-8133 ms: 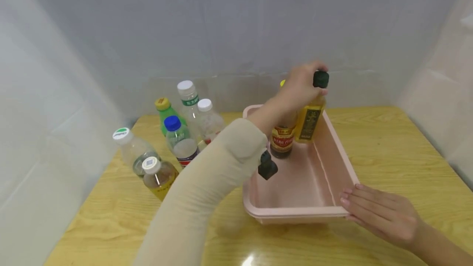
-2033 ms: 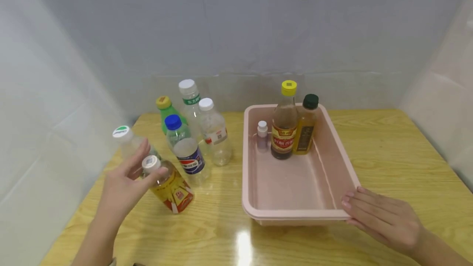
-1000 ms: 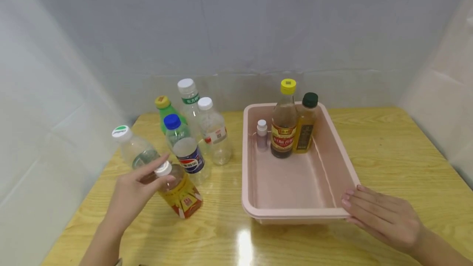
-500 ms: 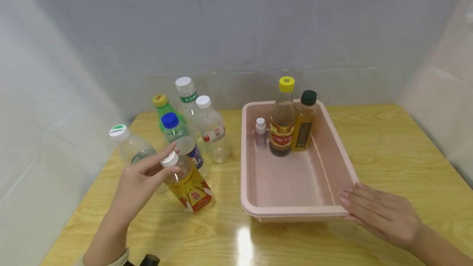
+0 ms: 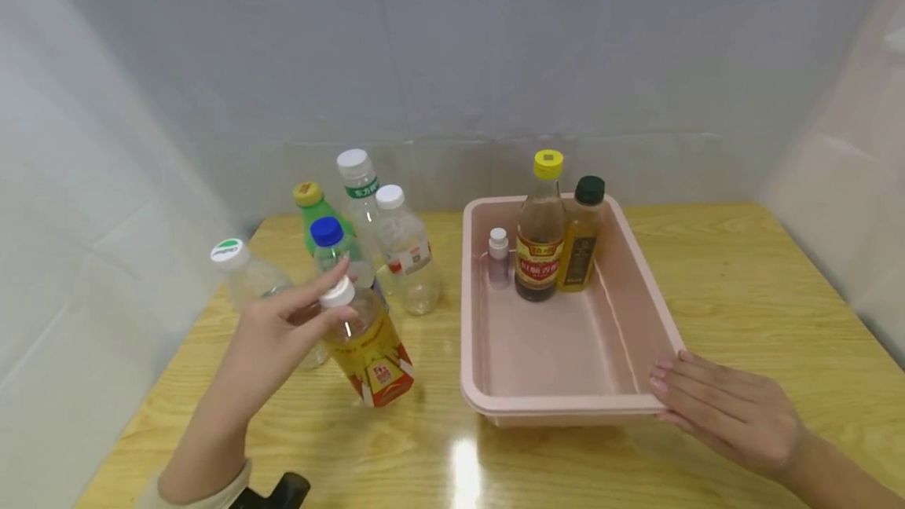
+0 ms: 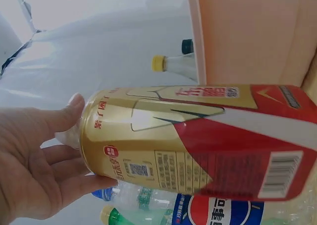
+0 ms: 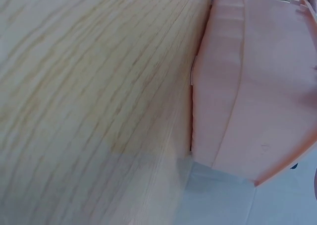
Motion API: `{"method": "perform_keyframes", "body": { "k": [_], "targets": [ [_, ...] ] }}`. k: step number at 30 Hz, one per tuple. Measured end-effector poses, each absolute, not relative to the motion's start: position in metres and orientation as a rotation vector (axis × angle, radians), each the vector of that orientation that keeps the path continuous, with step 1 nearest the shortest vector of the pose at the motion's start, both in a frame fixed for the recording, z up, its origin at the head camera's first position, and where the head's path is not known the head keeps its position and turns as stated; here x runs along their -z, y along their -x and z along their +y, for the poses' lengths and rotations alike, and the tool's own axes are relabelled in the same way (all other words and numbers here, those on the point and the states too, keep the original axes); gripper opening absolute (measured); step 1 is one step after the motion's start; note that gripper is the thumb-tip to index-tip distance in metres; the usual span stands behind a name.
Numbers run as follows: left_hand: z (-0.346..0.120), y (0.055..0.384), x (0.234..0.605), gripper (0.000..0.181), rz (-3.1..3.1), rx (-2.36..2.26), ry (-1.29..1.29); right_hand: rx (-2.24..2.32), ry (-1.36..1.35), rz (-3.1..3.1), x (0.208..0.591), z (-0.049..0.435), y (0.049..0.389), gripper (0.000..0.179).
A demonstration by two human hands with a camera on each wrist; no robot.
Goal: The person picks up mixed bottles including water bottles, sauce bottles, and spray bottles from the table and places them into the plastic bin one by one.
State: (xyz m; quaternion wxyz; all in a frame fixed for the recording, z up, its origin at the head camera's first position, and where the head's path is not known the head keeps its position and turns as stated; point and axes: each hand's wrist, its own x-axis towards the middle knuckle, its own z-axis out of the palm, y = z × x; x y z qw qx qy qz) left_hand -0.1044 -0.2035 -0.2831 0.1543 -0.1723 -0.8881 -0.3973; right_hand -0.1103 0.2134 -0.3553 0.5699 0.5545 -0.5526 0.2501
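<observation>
By its white cap and neck, my left hand [image 5: 279,336] holds a drink bottle [image 5: 376,364] with a yellow and red label. The bottle tilts, its base toward the pink bin. In the left wrist view, thumb and fingers close round the neck of this bottle [image 6: 198,140]. My right hand [image 5: 738,419] rests with straight fingers on the near right corner of the pink bin [image 5: 566,405]. Inside the bin stand a yellow-capped sauce bottle [image 5: 540,261], a dark-green-capped oil bottle [image 5: 581,250] and a small white-capped bottle [image 5: 498,261].
Left of the bin stand several plastic bottles: a blue-capped bottle [image 5: 327,232], a yellow-capped green bottle [image 5: 318,210], a tall clear bottle [image 5: 358,179], a white-capped clear bottle [image 5: 413,258] and a green-and-white-capped bottle [image 5: 243,269]. Pale sheets surround the wooden table [image 5: 742,281].
Earlier the left hand had the oil bottle in the bin; that bottle now stands there released. Since then the left hand has gripped the yellow-and-red-labelled bottle and moved it rightward. The right hand stays put.
</observation>
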Motion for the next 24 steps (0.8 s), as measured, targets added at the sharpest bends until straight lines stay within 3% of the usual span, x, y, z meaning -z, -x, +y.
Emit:
{"method": "perform_keyframes", "body": {
  "k": [17,24],
  "targets": [
    [-0.184,0.094,0.249,0.061,-2.313,1.000,0.981,-0.600,-1.300,-1.286,0.357,0.212,0.111,0.018],
    [-0.176,0.094,0.237,0.054,-2.239,1.001,1.096,-0.586,-1.300,-1.291,0.356,0.213,0.111,0.019]
  ]
}}
